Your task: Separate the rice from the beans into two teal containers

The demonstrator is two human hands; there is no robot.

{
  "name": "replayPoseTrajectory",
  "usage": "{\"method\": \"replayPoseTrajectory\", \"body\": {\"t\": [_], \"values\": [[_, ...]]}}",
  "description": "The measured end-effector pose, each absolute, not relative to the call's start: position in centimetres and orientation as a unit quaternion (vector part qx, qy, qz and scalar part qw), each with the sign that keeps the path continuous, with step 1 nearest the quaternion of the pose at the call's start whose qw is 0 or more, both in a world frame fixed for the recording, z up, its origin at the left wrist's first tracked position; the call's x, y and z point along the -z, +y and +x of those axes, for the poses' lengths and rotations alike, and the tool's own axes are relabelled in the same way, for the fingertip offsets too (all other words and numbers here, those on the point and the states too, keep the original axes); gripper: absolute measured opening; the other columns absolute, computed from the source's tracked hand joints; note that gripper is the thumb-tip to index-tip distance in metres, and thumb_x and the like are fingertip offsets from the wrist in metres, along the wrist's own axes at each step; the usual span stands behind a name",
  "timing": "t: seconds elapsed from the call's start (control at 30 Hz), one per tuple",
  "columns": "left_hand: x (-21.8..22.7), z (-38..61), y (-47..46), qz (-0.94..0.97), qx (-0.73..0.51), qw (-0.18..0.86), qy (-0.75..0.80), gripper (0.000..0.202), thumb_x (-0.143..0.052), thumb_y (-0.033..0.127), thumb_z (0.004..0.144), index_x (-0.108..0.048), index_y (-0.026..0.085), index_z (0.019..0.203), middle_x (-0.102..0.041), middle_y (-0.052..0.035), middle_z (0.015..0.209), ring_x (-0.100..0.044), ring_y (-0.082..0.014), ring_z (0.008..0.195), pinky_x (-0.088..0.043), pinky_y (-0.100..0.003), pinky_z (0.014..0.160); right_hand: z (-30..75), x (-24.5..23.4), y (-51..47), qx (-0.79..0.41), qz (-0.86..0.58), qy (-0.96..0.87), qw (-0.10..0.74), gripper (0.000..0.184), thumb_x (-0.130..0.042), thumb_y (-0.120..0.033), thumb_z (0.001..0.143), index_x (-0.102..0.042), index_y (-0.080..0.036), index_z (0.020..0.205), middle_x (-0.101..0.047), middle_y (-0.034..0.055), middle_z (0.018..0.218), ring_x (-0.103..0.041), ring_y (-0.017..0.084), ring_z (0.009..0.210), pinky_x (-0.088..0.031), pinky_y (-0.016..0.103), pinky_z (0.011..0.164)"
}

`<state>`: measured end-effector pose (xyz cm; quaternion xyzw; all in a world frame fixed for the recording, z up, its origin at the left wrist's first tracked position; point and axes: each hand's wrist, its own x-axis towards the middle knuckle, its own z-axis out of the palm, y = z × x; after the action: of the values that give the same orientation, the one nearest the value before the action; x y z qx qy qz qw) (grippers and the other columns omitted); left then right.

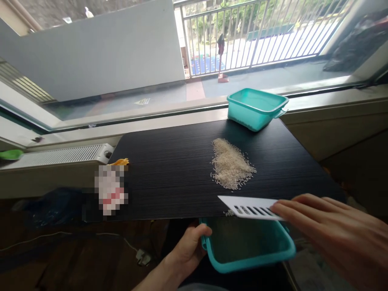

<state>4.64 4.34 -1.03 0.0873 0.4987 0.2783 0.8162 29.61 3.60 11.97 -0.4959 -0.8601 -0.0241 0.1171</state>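
Observation:
A heap of white rice (230, 165) lies on the black table (169, 173), right of centre. My left hand (188, 250) grips the left rim of a teal plastic basin (251, 246) held just below the table's near edge. My right hand (330, 230) pinches a flat white slotted plate (247, 207) that rests on the near edge above the basin, a few grains beside it. A second teal basin (256, 107) stands at the table's far edge, partly on the window sill.
A white radiator (60, 155) runs under the window at left. A blurred white and red pack (110, 190) and something orange (121, 162) sit at the table's left end. A cable and plug (141, 255) lie on the dark floor. Beyond the glass is a balcony with railings.

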Motion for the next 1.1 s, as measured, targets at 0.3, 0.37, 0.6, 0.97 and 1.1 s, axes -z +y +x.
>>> {"method": "replayPoseTrajectory", "body": {"t": [0.3, 0.37, 0.6, 0.97, 1.1], "values": [[1.8, 3.7, 4.4, 0.081, -0.299, 0.832, 0.461, 0.023, -0.064, 0.011, 0.056, -0.061, 0.015, 0.080, -0.062, -0.0020, 0.074, -0.055, -0.0132, 0.066, -0.043, -0.026, 0.064, 23.0, -14.5, 15.0, -0.054, -0.456, -0.883, 0.099, 0.031, -0.035, -0.025, 0.086, -0.059, -0.020, 0.105, -0.061, 0.0049, 0.083, -0.055, 0.013, 0.071, -0.037, 0.025, 0.060], [1.9, 3.6, 4.5, 0.080, -0.300, 0.832, 0.459, 0.023, -0.064, 0.011, 0.056, -0.061, 0.015, 0.078, -0.061, -0.0007, 0.071, -0.054, -0.0125, 0.064, -0.043, -0.026, 0.063, 22.0, -14.2, 16.5, -0.079, -0.442, -0.889, 0.092, 0.033, -0.034, -0.027, 0.087, -0.060, -0.019, 0.105, -0.062, 0.0062, 0.085, -0.056, 0.014, 0.074, -0.038, 0.025, 0.063], [2.0, 3.6, 4.7, 0.076, -0.294, 0.824, 0.479, 0.015, -0.065, 0.012, 0.053, -0.058, 0.013, 0.066, -0.055, 0.0015, 0.060, -0.049, -0.0093, 0.055, -0.042, -0.025, 0.061, 19.6, -12.2, 19.7, -0.116, -0.391, -0.910, 0.070, 0.032, -0.037, -0.025, 0.086, -0.062, -0.018, 0.104, -0.065, 0.0072, 0.097, -0.058, 0.015, 0.088, -0.041, 0.027, 0.075], [1.9, 5.2, 4.7, 0.081, -0.319, 0.816, 0.476, 0.026, -0.062, 0.009, 0.054, -0.059, 0.015, 0.079, -0.059, 0.0011, 0.068, -0.051, -0.0097, 0.058, -0.042, -0.023, 0.057, 25.7, -10.9, 15.1, -0.187, -0.344, -0.920, 0.030, 0.033, -0.037, -0.015, 0.085, -0.060, -0.016, 0.108, -0.061, 0.0069, 0.110, -0.055, 0.013, 0.100, -0.041, 0.024, 0.085], [1.9, 6.1, 4.7, 0.086, -0.324, 0.820, 0.464, 0.029, -0.063, 0.009, 0.054, -0.059, 0.014, 0.083, -0.061, 0.0001, 0.071, -0.053, -0.0106, 0.060, -0.043, -0.024, 0.057, 27.4, -10.7, 13.6, -0.187, -0.348, -0.918, 0.033, 0.033, -0.037, -0.014, 0.084, -0.060, -0.018, 0.109, -0.061, 0.0057, 0.111, -0.054, 0.014, 0.102, -0.041, 0.026, 0.086]]}}
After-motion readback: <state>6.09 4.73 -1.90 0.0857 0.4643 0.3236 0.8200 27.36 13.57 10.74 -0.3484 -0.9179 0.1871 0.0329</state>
